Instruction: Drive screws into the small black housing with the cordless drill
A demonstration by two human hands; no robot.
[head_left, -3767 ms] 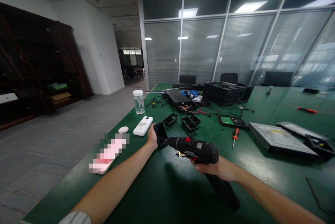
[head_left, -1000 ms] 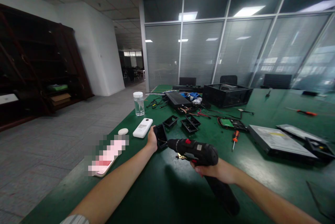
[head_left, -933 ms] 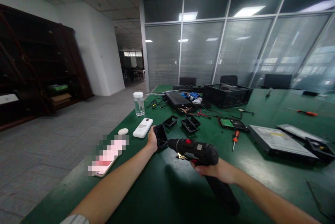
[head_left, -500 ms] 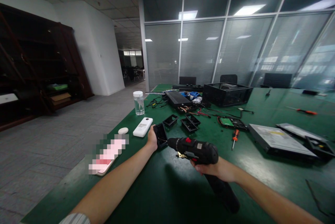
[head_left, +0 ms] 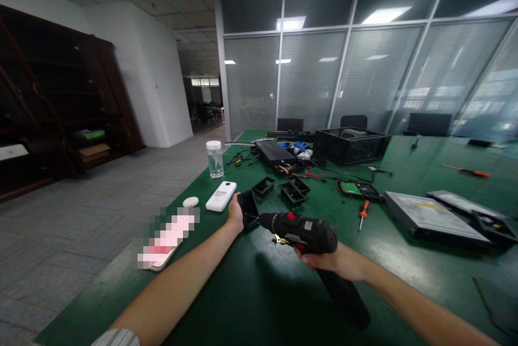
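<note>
My left hand (head_left: 235, 214) is closed on the left side of a small black box-like frame (head_left: 248, 207), its hollow side tilted toward me. In my right hand (head_left: 324, 260) is a black cordless drill (head_left: 303, 231) with red details, gripped by its handle. The chuck points left, and the bit reaches into the hollow of the black frame. Whether the tip touches a screw is too small to tell. Just beyond lie several similar black frames (head_left: 292, 193) on the green table (head_left: 283, 292).
A lidded jar (head_left: 215, 161), a white device (head_left: 220, 196) and a phone (head_left: 164, 246) line the table's left side. An orange screwdriver (head_left: 363, 215), a flat metal drive (head_left: 433, 216) and a green circuit board (head_left: 358, 189) lie right. Behind stands a black case (head_left: 352, 146) near cables.
</note>
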